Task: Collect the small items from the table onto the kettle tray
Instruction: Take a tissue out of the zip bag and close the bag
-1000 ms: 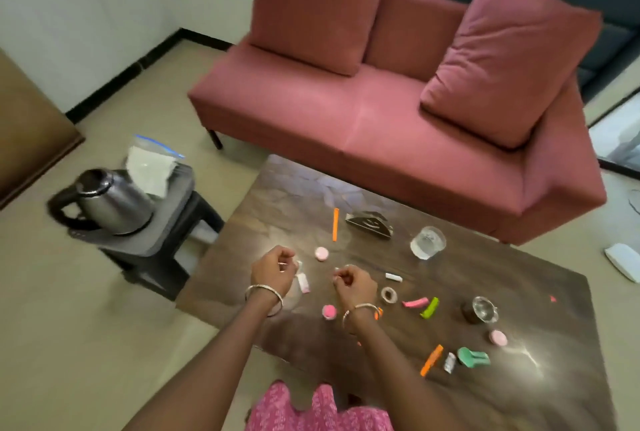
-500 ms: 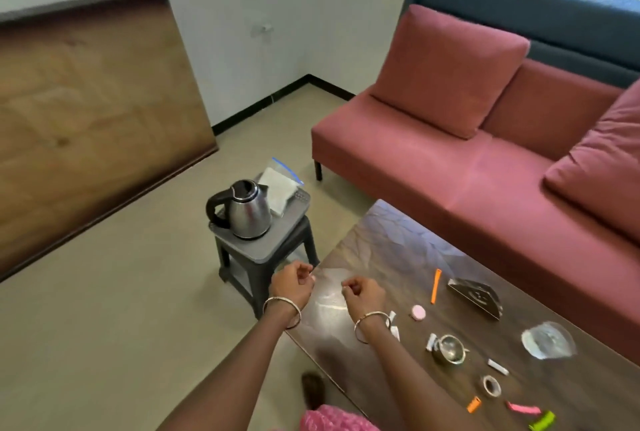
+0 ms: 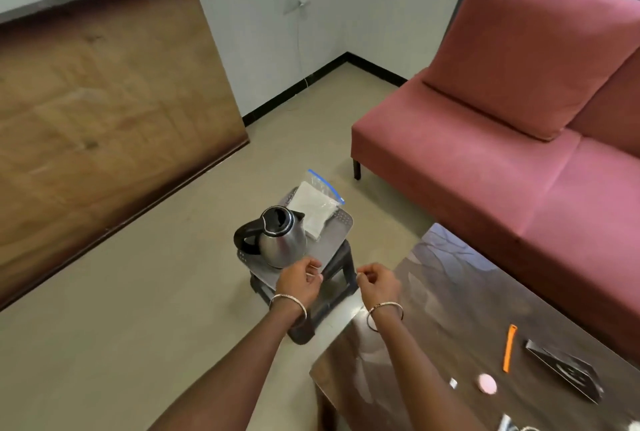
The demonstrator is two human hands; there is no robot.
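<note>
Left hand [image 3: 300, 281]: fingers curled, thumb and forefinger pinching a thin pale bit [image 3: 313, 268]. It hangs right over the near edge of the tray [image 3: 335, 231].
Right hand [image 3: 379, 284]: clenched too, thumb to forefinger. Whether anything sits in that pinch, I can't tell. It hovers between the tray and the table [image 3: 446, 295] corner.
Tray: on a dark stool [image 3: 341, 283], long axis running about 7 to 1 o'clock in view.
Kettle [image 3: 281, 240]: upright on the tray's near-left part, at 11 o'clock from the left hand and just beside it.
Bag [image 3: 317, 208]: clear with white contents, lying on the tray's far end.
Bare spot: grey tray surface beside the kettle, at 1 o'clock from the left hand and 11 o'clock from the right.
Nearer hand: the left, clearly, since it's already above the tray. The right needs a short reach towards 10 or 11 o'clock.
Next move, my read: open the left pinch over that bare spot, keeping off the kettle.
Left to collect: orange stick [image 3: 509, 347], pink disc [image 3: 486, 384] and white scrap [image 3: 453, 382] on the table, well apart from the tray at 4 to 5 o'clock from the right hand.
</note>
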